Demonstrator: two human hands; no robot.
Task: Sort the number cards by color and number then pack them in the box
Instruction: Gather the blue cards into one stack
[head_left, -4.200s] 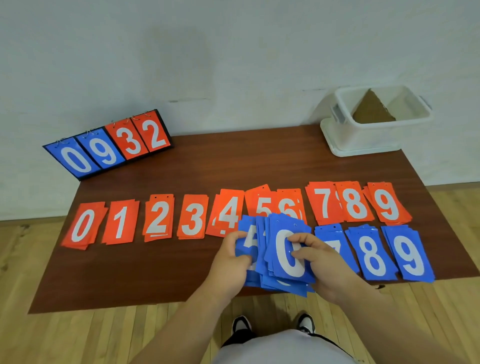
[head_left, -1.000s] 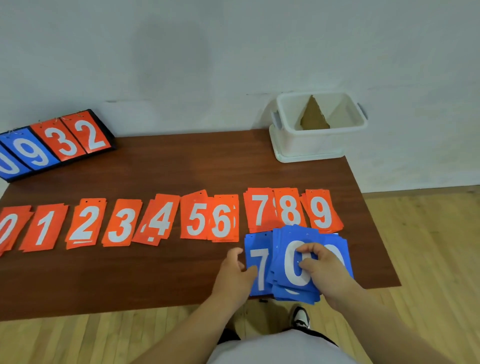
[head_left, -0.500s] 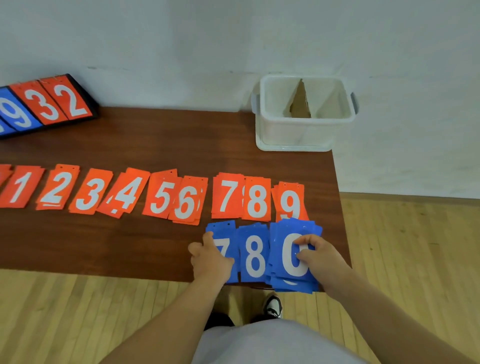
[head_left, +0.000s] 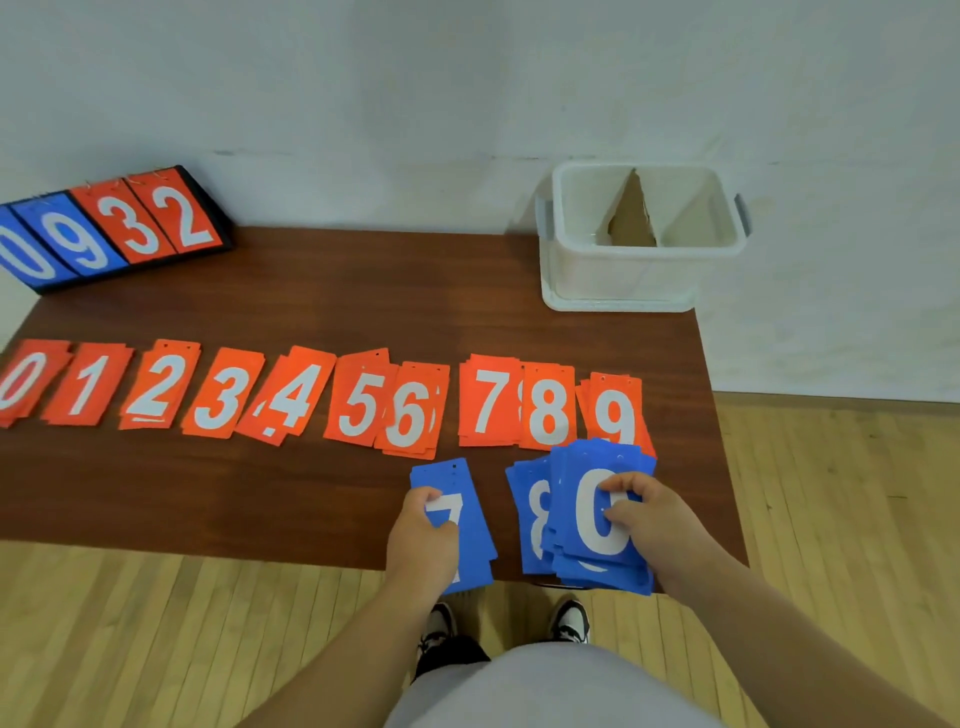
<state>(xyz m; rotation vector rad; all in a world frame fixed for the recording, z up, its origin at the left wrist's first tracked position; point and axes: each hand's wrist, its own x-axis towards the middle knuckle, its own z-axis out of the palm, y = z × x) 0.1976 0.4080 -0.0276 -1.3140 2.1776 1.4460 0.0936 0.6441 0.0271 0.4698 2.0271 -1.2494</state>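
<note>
— Brown wooden table (head_left: 311, 312) against a pale wall. Where is the white box (head_left: 639, 280)?
— At the far right corner, open, with a cardboard divider (head_left: 631, 213) standing inside.
— And the cards?
— The orange cards (head_left: 291, 400), 0 to 9, lie in a row nearer the person than the box, running off to its left. Nearer still, almost straight in front of the box, are the blue ones.
— Who holds what?
— The left hand (head_left: 421, 535) grips the blue 7 pile (head_left: 467, 519), thumb curled on top; the pile overhangs the near edge. The right hand (head_left: 649, 519) pinches the blue 0 stack (head_left: 597, 519), fingers curled over its face. The blue 8 pile (head_left: 532, 514) lies half under that stack.
— Anything else?
— A flip scoreboard (head_left: 119, 228) reading 0932, far left of the box.
</note>
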